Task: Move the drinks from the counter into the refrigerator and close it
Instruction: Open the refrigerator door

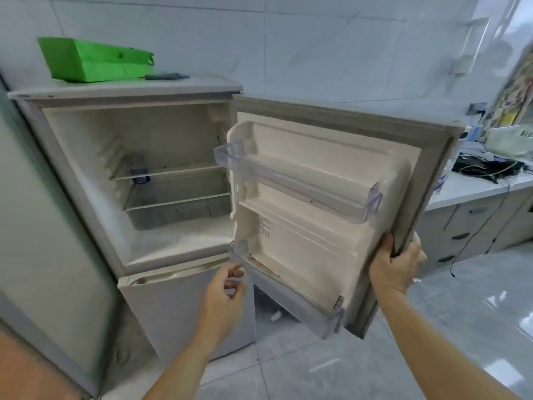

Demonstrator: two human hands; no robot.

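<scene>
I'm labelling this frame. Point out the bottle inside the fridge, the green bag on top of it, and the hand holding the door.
bottle [139, 172], head view, on its dark label band.
green bag [95, 60], head view, on its front side panel.
right hand [396, 265], head view, on the back of the hand gripping the door edge.

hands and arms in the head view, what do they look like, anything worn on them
Both are bare. The left hand and right hand wear no gloves, and no ring, watch or bracelet shows at this sharpness. Both forearms are uncovered from wrist to the bottom edge of the picture, with no sleeve or cuff in view. No markings, straps or cables show on either arm.
</scene>
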